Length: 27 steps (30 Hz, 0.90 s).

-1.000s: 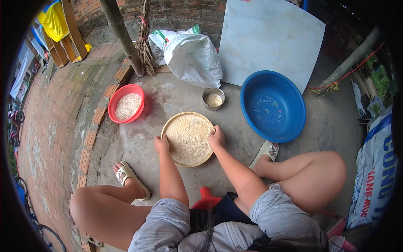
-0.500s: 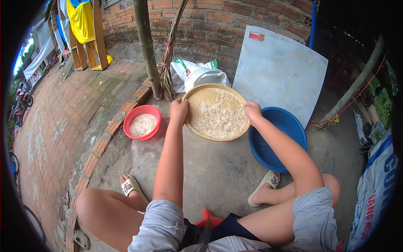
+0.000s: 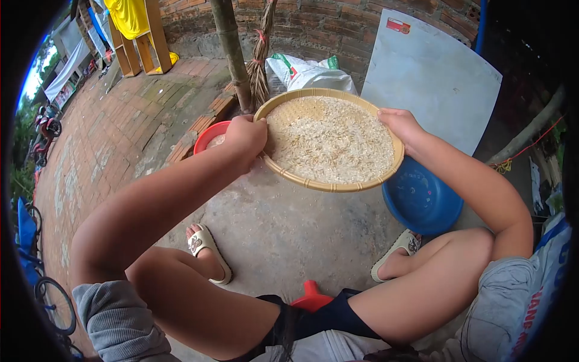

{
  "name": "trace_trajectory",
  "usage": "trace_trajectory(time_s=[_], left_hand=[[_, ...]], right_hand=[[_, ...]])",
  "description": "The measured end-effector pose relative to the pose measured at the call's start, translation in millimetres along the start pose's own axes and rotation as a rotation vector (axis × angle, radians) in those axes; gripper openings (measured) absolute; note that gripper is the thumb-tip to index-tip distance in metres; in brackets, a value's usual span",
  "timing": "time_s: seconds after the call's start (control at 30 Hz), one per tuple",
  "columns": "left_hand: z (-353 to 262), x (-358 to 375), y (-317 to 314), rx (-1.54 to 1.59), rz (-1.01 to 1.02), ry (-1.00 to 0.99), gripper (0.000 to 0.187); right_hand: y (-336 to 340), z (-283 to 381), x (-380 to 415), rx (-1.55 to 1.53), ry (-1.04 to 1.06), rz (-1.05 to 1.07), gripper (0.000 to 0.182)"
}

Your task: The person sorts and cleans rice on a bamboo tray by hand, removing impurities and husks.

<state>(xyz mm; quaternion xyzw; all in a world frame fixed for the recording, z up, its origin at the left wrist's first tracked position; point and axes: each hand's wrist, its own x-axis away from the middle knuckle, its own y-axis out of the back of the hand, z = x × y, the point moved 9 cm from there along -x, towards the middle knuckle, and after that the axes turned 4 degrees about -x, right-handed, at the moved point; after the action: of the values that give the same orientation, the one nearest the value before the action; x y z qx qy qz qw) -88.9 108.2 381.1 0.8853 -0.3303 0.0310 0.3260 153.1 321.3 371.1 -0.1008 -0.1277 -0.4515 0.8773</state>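
Note:
A round woven winnowing basket is held out in front of me above the concrete floor. Pale grains, looking like rice with husks, are spread over its bottom, thinner toward the far rim. My left hand is closed around the basket's left rim. On the right rim, my right hand grips with the thumb on top. Behind my left hand, a red bowl with pale grain in it is partly hidden. Below my right hand stands a blue basin, its far side covered by the basket and forearm.
A red plastic stool shows between my legs. White sacks lie by the brick wall, beside a straw broom and a bamboo post. A pale board leans at the right. A printed sack stands near my right elbow.
The winnowing basket has come up and closer to me, with both hands still on its rim. My elbows have spread outward, and the basket now covers more of the red bowl.

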Motion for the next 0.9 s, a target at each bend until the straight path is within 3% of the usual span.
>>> trace_trajectory(time_s=[0.07, 0.13, 0.2, 0.3, 0.37, 0.47, 0.53, 0.6, 0.7, 0.8, 0.9], left_hand=[[17.3, -10.3, -4.6, 0.026, -0.05, -0.029, 0.034], [27.1, -37.8, -7.8, 0.101, 0.109, -0.119, 0.036], [44.3, -52.1, -3.5, 0.274, 0.225, 0.005, 0.035], [45.8, -55.6, -13.3, 0.334, 0.197, 0.057, 0.035], [30.6, -48.5, -30.6, 0.218, -0.058, -0.093, 0.035], [3.9, -37.1, -44.0, 0.098, -0.018, -0.095, 0.033], [26.2, -78.5, -41.6, 0.08, 0.151, -0.086, 0.03], [49.4, -84.7, -21.5, 0.218, 0.176, 0.004, 0.03], [65.3, -91.6, -10.2, 0.216, 0.006, -0.063, 0.034], [27.0, -38.5, -34.0, 0.147, -0.117, -0.092, 0.035], [28.0, -59.8, -45.2, 0.069, 0.042, -0.062, 0.036]], right_hand=[[-5.0, -18.7, 3.7, -0.038, -0.051, -0.002, 0.029], [-6.1, -41.2, 10.5, -0.185, 0.061, -0.112, 0.032], [-20.8, -43.2, 12.5, -0.101, 0.102, -0.107, 0.032], [-21.3, -44.3, -20.3, -0.065, 0.119, -0.03, 0.03], [9.8, -52.5, -52.1, -0.056, 0.073, 0.004, 0.031], [22.9, -60.6, -54.3, -0.093, 0.006, -0.038, 0.03], [11.3, -55.7, -42.3, -0.107, -0.011, -0.071, 0.03], [-24.9, -36.2, -22.3, 0.122, 0.05, -0.074, 0.026], [-22.2, -35.9, -44.9, 0.165, 0.109, -0.072, 0.022], [15.6, -45.4, -78.6, 0.136, 0.145, -0.07, 0.02], [22.0, -59.2, -79.7, 0.175, 0.086, -0.118, 0.019]])
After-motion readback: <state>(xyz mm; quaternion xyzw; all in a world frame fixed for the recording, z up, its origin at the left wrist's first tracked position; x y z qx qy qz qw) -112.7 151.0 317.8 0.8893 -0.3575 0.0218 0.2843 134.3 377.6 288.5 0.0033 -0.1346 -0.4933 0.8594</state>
